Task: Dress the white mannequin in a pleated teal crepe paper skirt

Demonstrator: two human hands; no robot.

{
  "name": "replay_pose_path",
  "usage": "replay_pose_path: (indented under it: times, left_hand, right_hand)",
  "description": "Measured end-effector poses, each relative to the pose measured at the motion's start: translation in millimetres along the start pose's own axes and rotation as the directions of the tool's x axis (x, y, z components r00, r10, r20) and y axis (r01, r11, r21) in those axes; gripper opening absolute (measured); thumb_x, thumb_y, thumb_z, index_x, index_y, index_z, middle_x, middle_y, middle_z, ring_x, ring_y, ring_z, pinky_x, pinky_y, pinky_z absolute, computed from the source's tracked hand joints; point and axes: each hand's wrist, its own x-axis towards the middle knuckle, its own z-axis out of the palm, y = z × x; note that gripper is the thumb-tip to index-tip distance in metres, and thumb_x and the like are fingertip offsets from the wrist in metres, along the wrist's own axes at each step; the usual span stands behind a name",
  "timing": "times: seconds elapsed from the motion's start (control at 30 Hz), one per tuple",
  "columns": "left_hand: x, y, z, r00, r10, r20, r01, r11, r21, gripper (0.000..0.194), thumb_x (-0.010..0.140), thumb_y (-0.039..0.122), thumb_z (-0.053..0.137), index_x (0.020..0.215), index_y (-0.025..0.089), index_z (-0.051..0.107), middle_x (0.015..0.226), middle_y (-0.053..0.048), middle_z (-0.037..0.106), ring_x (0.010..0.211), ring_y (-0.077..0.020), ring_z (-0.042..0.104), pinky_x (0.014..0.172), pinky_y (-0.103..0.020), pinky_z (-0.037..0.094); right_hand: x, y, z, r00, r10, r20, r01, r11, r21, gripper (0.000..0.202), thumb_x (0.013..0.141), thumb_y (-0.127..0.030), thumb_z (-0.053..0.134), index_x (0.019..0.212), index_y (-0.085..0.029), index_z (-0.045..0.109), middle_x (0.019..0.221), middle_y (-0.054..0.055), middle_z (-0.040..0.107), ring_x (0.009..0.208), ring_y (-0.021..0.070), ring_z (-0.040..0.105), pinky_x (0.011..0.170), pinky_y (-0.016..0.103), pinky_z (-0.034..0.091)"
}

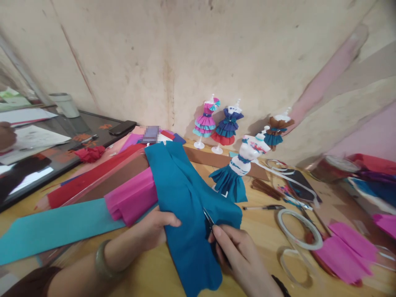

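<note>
A wide strip of teal crepe paper point(176, 189) stretches across the middle of the table in front of me. My left hand point(156, 227) grips its left edge, thumb on top and the other fingers hidden underneath. In my right hand point(236, 243) is a pair of scissors point(208, 217), with the blades at the paper's middle and the handles mostly covered by my fingers. Just beyond the paper, a white mini mannequin point(236, 167) leans to one side, wearing a pleated teal skirt point(230, 179) and a teal band at its waist.
Three dressed mini mannequins point(206, 119) stand along the wall. Cyan point(62, 222), magenta point(133, 196) and red paper lies at left. Tape rolls point(280, 222), a pen point(262, 207) and pink paper pieces point(346, 251) lie at right. Another person's hand point(6, 138) shows at far left.
</note>
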Motion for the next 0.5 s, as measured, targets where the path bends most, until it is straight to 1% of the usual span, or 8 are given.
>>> replay_pose_path:
  times: [0.17, 0.3, 0.4, 0.5]
  left_hand:
    - [-1.3, -3.1, 3.1, 1.000, -0.013, 0.021, 0.013, 1.000, -0.020, 0.042, 0.064, 0.007, 0.062, 0.103, 0.013, 0.073, 0.099, -0.010, 0.077, 0.105, -0.0346, 0.067, 0.099, -0.052, 0.046]
    - [-1.0, -5.1, 2.5, 0.998, -0.009, 0.061, 0.010, 1.000, -0.014, 0.042, 0.065, 0.007, 0.062, 0.104, 0.013, 0.073, 0.099, -0.011, 0.077, 0.101, -0.0344, 0.069, 0.099, -0.055, 0.045]
    - [-0.3, -6.6, 1.5, 0.998, -0.010, 0.064, 0.011, 1.000, -0.008, 0.040, 0.065, 0.008, 0.062, 0.103, 0.014, 0.073, 0.098, -0.011, 0.078, 0.097, -0.0330, 0.070, 0.099, -0.054, 0.046]
    - [-0.1, -7.5, 2.0, 0.999, -0.001, 0.054, 0.002, 1.000, -0.023, 0.042, 0.064, 0.006, 0.062, 0.104, 0.015, 0.073, 0.099, -0.010, 0.078, 0.101, -0.0325, 0.069, 0.100, -0.052, 0.046]
  right_hand:
    - [-2.7, 0.0, 1.0, 1.000, 0.015, -0.014, -0.015, 1.000, -0.009, 0.052, 0.095, -0.060, 0.042, 0.072, -0.017, 0.059, 0.048, -0.005, 0.044, 0.047, 0.0099, 0.044, 0.049, 0.023, 0.033]
    - [-3.5, 0.3, 3.1, 0.999, 0.011, -0.031, -0.011, 1.000, -0.010, 0.051, 0.095, -0.059, 0.041, 0.073, -0.017, 0.059, 0.049, -0.004, 0.045, 0.047, 0.0101, 0.045, 0.047, 0.022, 0.032]
    - [-3.1, 0.4, 5.1, 0.999, 0.011, -0.041, -0.011, 1.000, -0.008, 0.050, 0.095, -0.060, 0.041, 0.073, -0.017, 0.057, 0.049, -0.005, 0.043, 0.046, 0.0097, 0.043, 0.045, 0.022, 0.030]
    - [-3.6, -0.7, 6.2, 1.000, 0.014, -0.026, -0.014, 1.000, -0.019, 0.050, 0.095, -0.060, 0.039, 0.074, -0.018, 0.056, 0.050, -0.005, 0.045, 0.046, 0.0097, 0.044, 0.046, 0.022, 0.032]
